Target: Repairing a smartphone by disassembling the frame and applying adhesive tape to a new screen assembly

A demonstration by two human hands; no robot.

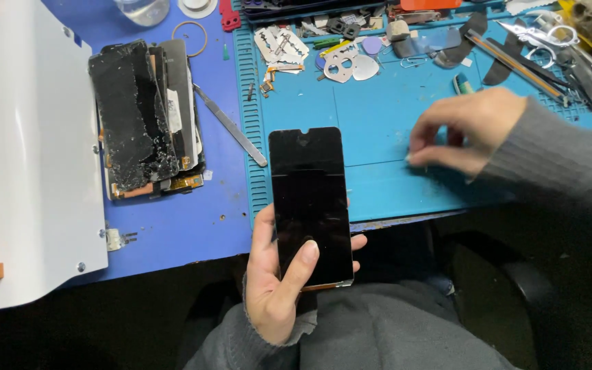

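head view: left hand (279, 284) grips a black phone screen (311, 204), thumb across it; right hand (462, 130) pinches fingertips together on the blue mat (378, 116), anything held too small to tell.

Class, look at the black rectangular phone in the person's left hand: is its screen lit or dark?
Dark. The black rectangular phone, face up in the left hand, shows a uniformly black glass with no picture.

black phone screen (310, 199), blue mat (392, 137), grey sleeve (563, 157), white machine (32, 157)
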